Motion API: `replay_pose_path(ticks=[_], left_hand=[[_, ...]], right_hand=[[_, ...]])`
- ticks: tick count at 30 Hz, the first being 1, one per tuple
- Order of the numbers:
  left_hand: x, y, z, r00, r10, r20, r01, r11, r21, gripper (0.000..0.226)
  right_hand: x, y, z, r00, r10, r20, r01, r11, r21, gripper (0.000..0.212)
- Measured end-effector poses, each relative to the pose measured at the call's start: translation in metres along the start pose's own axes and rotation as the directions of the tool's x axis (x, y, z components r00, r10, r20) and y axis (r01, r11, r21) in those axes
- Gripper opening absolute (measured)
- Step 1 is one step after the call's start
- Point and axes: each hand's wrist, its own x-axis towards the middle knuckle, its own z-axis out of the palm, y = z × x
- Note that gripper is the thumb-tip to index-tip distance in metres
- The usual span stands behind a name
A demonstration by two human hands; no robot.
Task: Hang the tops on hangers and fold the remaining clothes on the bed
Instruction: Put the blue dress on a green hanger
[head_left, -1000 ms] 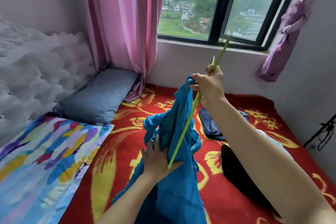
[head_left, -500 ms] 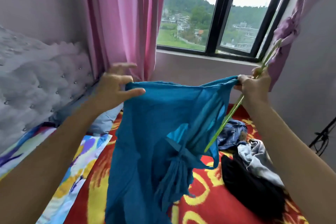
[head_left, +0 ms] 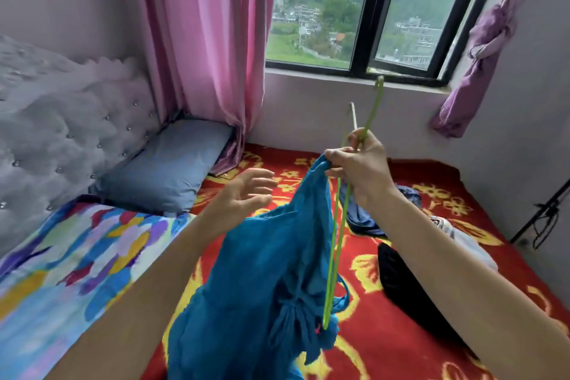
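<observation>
Gripping a green plastic hanger (head_left: 372,108) and the upper edge of a teal top (head_left: 262,271) together, a person's right hand (head_left: 361,170) holds both up above a bed (head_left: 401,327) covered by a red blanket with yellow flowers. The left hand (head_left: 243,197) hovers just beside the fabric with fingers spread and relaxed, holding nothing. A grey tufted headboard (head_left: 61,133) runs along the left side, and a pink curtain (head_left: 209,55) hangs beside a black-framed window (head_left: 368,25) that looks out on green hills and houses. A multicoloured quilt (head_left: 61,256) lies at lower left, next to a blue-grey pillow (head_left: 163,173). The teal top hangs from the raised hand down past the bottom of the view, one tied strap (head_left: 296,315) dangling, while the hanger slants down in front of it, its lower end against the cloth. On the blanket to the right lie a black garment (head_left: 410,281), a white and grey garment (head_left: 462,241) and a dark blue garment (head_left: 364,216). A knotted purple curtain (head_left: 481,40) hangs at the window's right edge.
</observation>
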Motion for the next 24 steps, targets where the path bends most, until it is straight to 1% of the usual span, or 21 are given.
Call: replay_pose_path(ticks=[1, 2, 3, 4, 6, 7, 8, 10, 11, 12, 14, 16, 17, 19, 21, 24], left_hand=[[0.001, 0.003, 0.011, 0.999, -0.013, 0.031, 0.016, 0.994, -0.108, 0.039], [0.003, 0.006, 0.021, 0.999, -0.02, 0.047, 0.027, 0.988, -0.153, 0.037], [0.003, 0.008, 0.03, 0.998, -0.026, 0.058, 0.035, 0.986, -0.162, 0.035], [0.003, 0.01, 0.038, 0.998, -0.036, 0.053, 0.045, 0.984, -0.173, 0.028], [0.002, 0.012, 0.047, 0.998, -0.053, -0.043, 0.044, 0.984, -0.173, 0.004], [0.001, 0.01, 0.048, 0.991, -0.07, -0.117, 0.049, 0.983, -0.175, 0.006], [0.0, 0.009, 0.046, 0.978, -0.11, -0.175, 0.074, 0.977, -0.199, 0.013], [-0.003, 0.011, 0.036, 0.949, -0.208, -0.238, 0.134, 0.946, -0.294, 0.023], [-0.004, 0.013, 0.029, 0.94, -0.228, -0.255, 0.142, 0.938, -0.316, 0.028], [-0.005, 0.015, 0.021, 0.935, -0.234, -0.267, 0.144, 0.938, -0.315, 0.031], [-0.006, 0.022, 0.01, 0.927, -0.23, -0.295, 0.136, 0.942, -0.306, 0.034], [-0.004, 0.028, 0.001, 0.903, -0.264, -0.339, 0.14, 0.927, -0.349, 0.039], [-0.002, 0.03, -0.003, 0.892, -0.28, -0.355, 0.13, 0.911, -0.391, 0.037], [0.001, 0.036, -0.009, 0.892, -0.28, -0.355, 0.091, 0.88, -0.466, 0.029], [0.003, 0.042, -0.016, 0.914, -0.246, -0.322, 0.042, 0.848, -0.528, 0.026], [0.006, 0.05, -0.024, 0.935, -0.201, -0.292, -0.015, 0.801, -0.599, 0.042]], right_hand=[[-0.003, 0.003, 0.008, 1.0, -0.008, 0.025, 0.008, 1.0, -0.019, 0.039], [-0.007, 0.007, 0.014, 0.999, -0.015, 0.05, 0.017, 0.999, -0.035, 0.039], [-0.01, 0.011, 0.02, 0.997, -0.023, 0.071, 0.026, 0.999, -0.043, 0.039], [-0.013, 0.016, 0.024, 0.996, -0.028, 0.088, 0.032, 0.998, -0.047, 0.039], [-0.017, 0.022, 0.027, 0.993, -0.034, 0.114, 0.039, 0.998, -0.045, 0.039], [-0.018, 0.024, 0.026, 0.992, -0.037, 0.12, 0.042, 0.998, -0.036, 0.039], [-0.017, 0.027, 0.023, 0.992, -0.033, 0.121, 0.037, 0.999, -0.026, 0.038], [-0.016, 0.035, 0.009, 0.993, 0.009, 0.117, -0.005, 0.999, -0.036, 0.036], [-0.017, 0.043, 0.001, 0.991, 0.044, 0.123, -0.033, 0.995, -0.091, 0.035], [-0.019, 0.054, -0.006, 0.986, 0.086, 0.142, -0.06, 0.982, -0.181, 0.035], [-0.029, 0.084, -0.016, 0.955, 0.203, 0.216, -0.119, 0.929, -0.349, 0.036], [-0.044, 0.113, -0.016, 0.908, 0.308, 0.284, -0.166, 0.887, -0.43, 0.038], [-0.052, 0.126, -0.013, 0.892, 0.335, 0.303, -0.175, 0.875, -0.451, 0.04], [-0.067, 0.145, -0.003, 0.876, 0.352, 0.331, -0.156, 0.855, -0.495, 0.047], [-0.08, 0.159, 0.011, 0.879, 0.353, 0.321, -0.128, 0.822, -0.555, 0.051], [-0.086, 0.168, 0.034, 0.927, 0.304, 0.22, -0.122, 0.799, -0.589, 0.054]])
